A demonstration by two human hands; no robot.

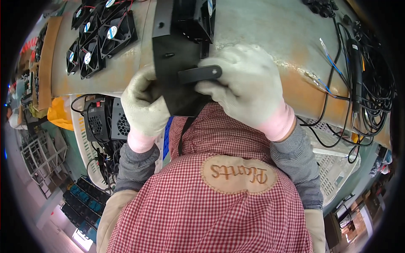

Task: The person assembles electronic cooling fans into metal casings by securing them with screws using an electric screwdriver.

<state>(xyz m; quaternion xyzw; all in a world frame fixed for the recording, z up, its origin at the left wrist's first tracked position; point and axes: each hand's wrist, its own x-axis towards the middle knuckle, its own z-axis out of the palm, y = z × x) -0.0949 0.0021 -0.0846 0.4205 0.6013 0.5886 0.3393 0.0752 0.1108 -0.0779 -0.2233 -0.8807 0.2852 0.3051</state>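
Observation:
In front of me a black sheet-metal housing [168, 92] stands tilted at the table's front edge. A black cooling fan [197, 21] sits against its far end. My left hand [145, 103], in a white knit glove, is closed around the housing's left edge. My right hand [247, 86], gloved the same way, pinches a short black strip [200, 74] with a rounded end and a small hole or rivet. The strip lies across the housing's face; whether it is fastened there, I cannot tell. A thin black strap or cord [184, 135] hangs below the housing.
Several black fans [112, 33] lie at the table's left. A pen-shaped black tool [355, 71] and tangled black cables [375, 109] fill the right side. Below left, a white basket [80, 135] holds black perforated units [97, 120]; another white basket [337, 164] stands below right.

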